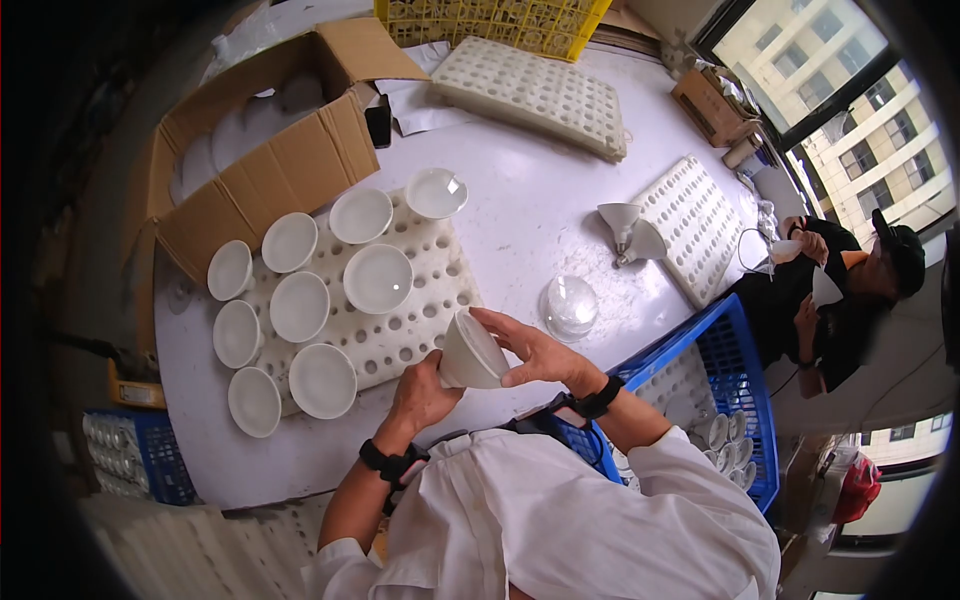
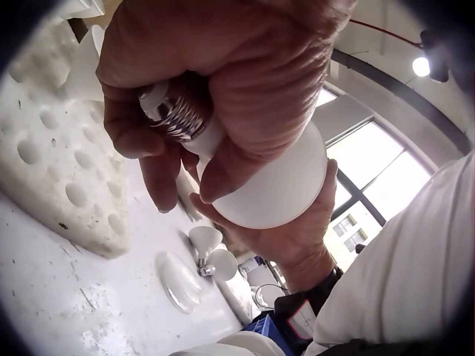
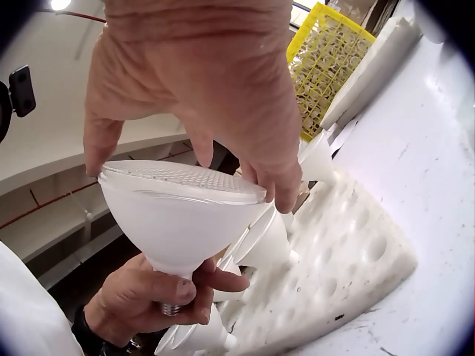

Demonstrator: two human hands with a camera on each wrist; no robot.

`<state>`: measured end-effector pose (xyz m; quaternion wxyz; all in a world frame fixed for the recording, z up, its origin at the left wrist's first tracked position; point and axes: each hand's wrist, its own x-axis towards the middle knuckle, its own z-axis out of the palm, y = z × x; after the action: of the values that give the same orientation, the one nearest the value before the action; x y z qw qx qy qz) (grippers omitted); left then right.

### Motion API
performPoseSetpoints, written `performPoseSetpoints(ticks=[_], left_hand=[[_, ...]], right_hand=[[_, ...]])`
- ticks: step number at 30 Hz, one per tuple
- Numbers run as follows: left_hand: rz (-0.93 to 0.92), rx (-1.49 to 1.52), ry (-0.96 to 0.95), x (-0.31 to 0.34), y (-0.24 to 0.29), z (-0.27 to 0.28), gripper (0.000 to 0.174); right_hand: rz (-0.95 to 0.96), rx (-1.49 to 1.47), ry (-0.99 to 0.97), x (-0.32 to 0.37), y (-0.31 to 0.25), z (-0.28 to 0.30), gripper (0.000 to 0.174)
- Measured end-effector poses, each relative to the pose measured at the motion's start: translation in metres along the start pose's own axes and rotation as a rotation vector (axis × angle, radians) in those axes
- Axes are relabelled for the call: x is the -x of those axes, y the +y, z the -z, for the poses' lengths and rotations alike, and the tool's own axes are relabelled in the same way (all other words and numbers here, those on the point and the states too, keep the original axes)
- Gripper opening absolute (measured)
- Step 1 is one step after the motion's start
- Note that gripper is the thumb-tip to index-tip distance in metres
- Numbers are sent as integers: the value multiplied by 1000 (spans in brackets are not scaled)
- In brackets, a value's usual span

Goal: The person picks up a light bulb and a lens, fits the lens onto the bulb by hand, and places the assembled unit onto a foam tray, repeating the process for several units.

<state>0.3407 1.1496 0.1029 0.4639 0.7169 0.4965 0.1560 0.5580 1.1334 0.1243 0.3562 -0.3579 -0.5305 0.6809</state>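
Observation:
A white reflector bulb is held tilted between both hands in front of the body. My left hand grips its narrow neck by the metal screw base. Thumb and fingers of my right hand span the wide end, fingertips on the rim of a textured clear lens that covers the mouth. Left of the hands, several white bulb housings stand mouth up in a perforated foam tray. A clear dome-shaped lens lies on the table, right of the hands.
Two bulbs lie beside another foam tray. An open cardboard box stands at the back left, a thick foam tray and yellow crate at the back. A blue crate and another person are at right.

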Motion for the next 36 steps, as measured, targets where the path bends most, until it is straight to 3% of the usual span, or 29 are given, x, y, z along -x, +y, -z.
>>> performPoseSetpoints(ticks=[2, 9, 11, 13, 16, 23, 25, 26, 28, 31, 36], left_hand=[[-2, 13, 3, 0, -1, -1, 47], [-62, 128, -11, -2, -6, -1, 44], [-92, 174, -19, -2, -1, 3, 43], [44, 378, -138, -2, 5, 8, 39], [48, 519, -181, -5, 1, 7, 36], [98, 450, -224, -6, 7, 14, 41], [-82, 250, -186, -5, 5, 16, 55], [-82, 252, -183, -4, 5, 18, 55], [-235, 442, -165, -2, 5, 21, 70], [-154, 585, -174, -5, 10, 27, 80], [-143, 515, -114, 0, 22, 30, 87]], right_hand=[[-22, -53, 7, 0, -1, -3, 112], [-74, -28, -21, 3, 2, -1, 108], [39, 198, -15, 3, 4, -1, 107], [57, 267, -13, 4, -1, -5, 104], [88, 352, 12, 5, -5, -11, 99], [75, 382, 92, 2, 0, -15, 89], [88, 382, 88, 2, 0, -16, 88], [102, 377, 90, 2, 0, -16, 87], [145, 377, 93, 3, 5, -14, 87], [234, 423, 103, 3, 10, -14, 88], [361, 529, 123, 0, 15, -19, 89]])
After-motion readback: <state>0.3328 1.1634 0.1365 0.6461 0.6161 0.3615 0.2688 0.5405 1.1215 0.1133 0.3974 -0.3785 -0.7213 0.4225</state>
